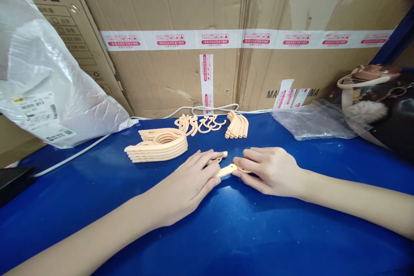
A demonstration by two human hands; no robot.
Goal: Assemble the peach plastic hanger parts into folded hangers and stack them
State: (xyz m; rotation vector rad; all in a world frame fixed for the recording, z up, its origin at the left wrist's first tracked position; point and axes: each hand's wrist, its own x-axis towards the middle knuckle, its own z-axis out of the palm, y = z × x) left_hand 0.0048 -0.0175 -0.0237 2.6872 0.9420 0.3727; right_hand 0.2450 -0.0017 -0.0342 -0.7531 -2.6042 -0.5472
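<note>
My left hand (pixel 190 179) is closed over a cream plastic hanger arm (pixel 227 170), most of it hidden under the fingers. One end with a small hole sticks out to the right, and another cream end (pixel 224 154) shows just above it. At that holed end, my right hand (pixel 271 170) pinches a thin cream hanger piece (pixel 243 170), mostly covered by the fingers. The two pieces meet or overlap between my hands; I cannot tell whether they are joined. Beyond my left hand lies a neat stack of folding hangers (pixel 158 152).
Behind are loose cream hanger hooks (pixel 208 125) and a row of curved hanger arms (pixel 237 126) on the blue table (pixel 252 233). A white cable (pixel 74 155) runs along the back. Cardboard boxes (pixel 174 4), a white parcel bag (pixel 54 73), clear plastic (pixel 313 120) and a dark bag (pixel 388 112) surround it.
</note>
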